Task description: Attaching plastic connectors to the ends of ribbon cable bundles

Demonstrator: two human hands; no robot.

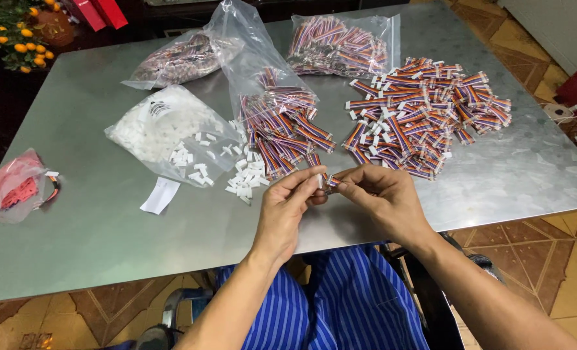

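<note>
My left hand [287, 209] pinches a small white plastic connector [320, 181] between thumb and fingers. My right hand [384, 198] grips a short multicoloured ribbon cable [332, 182], its end touching the connector. Both hands meet above the near edge of the metal table [94, 233]. Loose white connectors [246, 178] lie just beyond my left hand. An open clear bag of ribbon cables [282, 129] spills out behind them. A big heap of cables with white ends [421, 113] lies beyond my right hand.
A clear bag of white connectors [155, 129] lies left of centre, a white paper slip [160, 195] beside it. Two more bags of cables [337, 45] sit at the back. A red bag [13, 188] rests at the left edge. A plant with orange fruit [19, 32] stands at the far left.
</note>
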